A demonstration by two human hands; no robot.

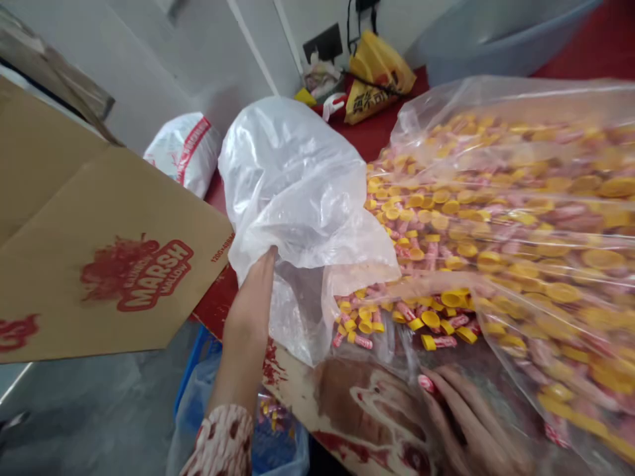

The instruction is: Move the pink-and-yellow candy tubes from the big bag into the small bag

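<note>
Your left hand is raised at the mouth of a white plastic bag, the fingers covered by the film; you have this grip in contact with the bag, but how far it is closed cannot be determined. The bag stands puffed out on the red counter, its loose edge lapping against a large clear bag filled with yellow-capped, red-and-white pieces. Your right hand is low, near the spilled pieces by the clear bag's opening, fingers bent and close together. A small red-and-white item shows at the fingertips of this grip; whether you pinch it or merely touch it cannot be told. A board with a brown picture lies between your hands. To your left is a printed carton, tilted; below your left forearm is a blue basket with a plastic liner. Behind the white bag lies a yellow bag.
</note>
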